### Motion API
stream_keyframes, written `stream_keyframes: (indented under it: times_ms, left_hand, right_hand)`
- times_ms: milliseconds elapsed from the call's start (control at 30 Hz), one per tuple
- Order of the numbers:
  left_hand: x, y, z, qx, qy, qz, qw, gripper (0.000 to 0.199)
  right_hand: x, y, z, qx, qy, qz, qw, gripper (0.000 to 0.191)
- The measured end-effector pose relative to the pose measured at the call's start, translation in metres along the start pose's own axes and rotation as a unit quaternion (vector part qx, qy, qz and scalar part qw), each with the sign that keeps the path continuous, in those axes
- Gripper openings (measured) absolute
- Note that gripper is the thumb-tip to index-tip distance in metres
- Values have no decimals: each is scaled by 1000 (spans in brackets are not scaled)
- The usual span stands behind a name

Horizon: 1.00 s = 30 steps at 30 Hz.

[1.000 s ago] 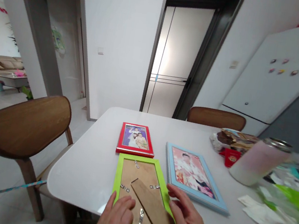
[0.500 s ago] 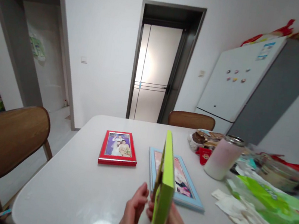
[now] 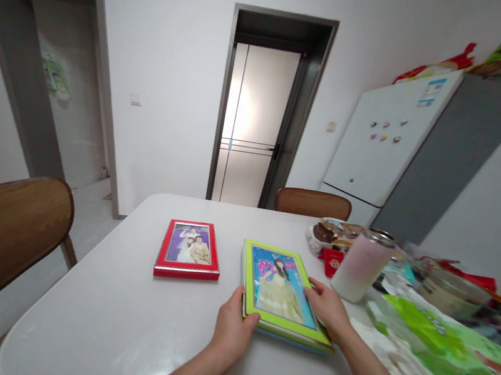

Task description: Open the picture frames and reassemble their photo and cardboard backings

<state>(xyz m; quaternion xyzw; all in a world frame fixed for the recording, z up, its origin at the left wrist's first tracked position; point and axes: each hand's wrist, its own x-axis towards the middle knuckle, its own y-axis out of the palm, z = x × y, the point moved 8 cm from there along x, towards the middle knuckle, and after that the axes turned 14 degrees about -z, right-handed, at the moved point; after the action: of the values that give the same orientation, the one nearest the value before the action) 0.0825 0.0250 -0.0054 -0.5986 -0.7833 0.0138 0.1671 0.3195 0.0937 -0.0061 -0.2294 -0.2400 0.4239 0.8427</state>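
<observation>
A green picture frame (image 3: pixel 283 288), photo side up, lies on top of the blue frame, of which only a thin edge shows beneath it. My left hand (image 3: pixel 233 330) grips the green frame's near left corner, thumb on its border. On the right side my right hand (image 3: pixel 327 307) is closed round the same frame's edge, fingertips over the picture. To the left, a red picture frame (image 3: pixel 190 251) rests flat on the white table (image 3: pixel 116 312), apart from both hands.
A pink and white bottle (image 3: pixel 362 265) stands right of the frames. Behind it are food packets and a red packet (image 3: pixel 332 262). Green packaging (image 3: pixel 458 347), white gloves (image 3: pixel 398 363) and a clear container (image 3: pixel 452 292) crowd the right side. Wooden chairs stand left (image 3: pixel 0 236) and behind (image 3: pixel 313 204).
The green frame has gone from upright on edge to flat over the blue frame. My left hand, apart from it before, now holds its left corner; my right hand has moved to its right side.
</observation>
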Motion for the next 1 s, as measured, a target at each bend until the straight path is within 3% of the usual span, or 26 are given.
stream_keyframes:
  times_ms: [133,267,367,467,533,633,733,800,867,1000]
  left_hand:
    - [-3,-5,4,95,33,16,995,46]
    - [25,-39,4,203,95,-3,975,48]
    - [54,-75,8,286,134,-31,948,50]
    - [70,-104,15,347,154,-31,925,33]
    - [70,-115,15,369,167,-20,914,23]
    - [55,-124,4,379,187,-16,906,21]
    - [26,-126,-14,368,201,-25,907,29]
    - [2,-126,-25,359,205,-29,910,35]
    - [-20,-127,-34,325,204,-32,923,35]
    - [-47,-153,-48,78,127,-65,987,36]
  right_hand:
    - [1,2,-2,-49,-34,-2,998,40]
    - [-15,-3,30,-51,-82,-25,995,49]
    - [-57,15,76,-1,-147,17,989,45]
    - [-116,53,116,120,-186,123,967,45]
    - [-143,75,122,190,-135,150,961,51]
    - [-167,104,113,259,7,167,951,62]
    - [-190,120,124,357,78,241,899,58]
    - [-200,113,144,443,72,253,857,51]
    - [-207,95,159,486,59,222,843,45]
    - [-232,50,170,419,-26,187,888,42]
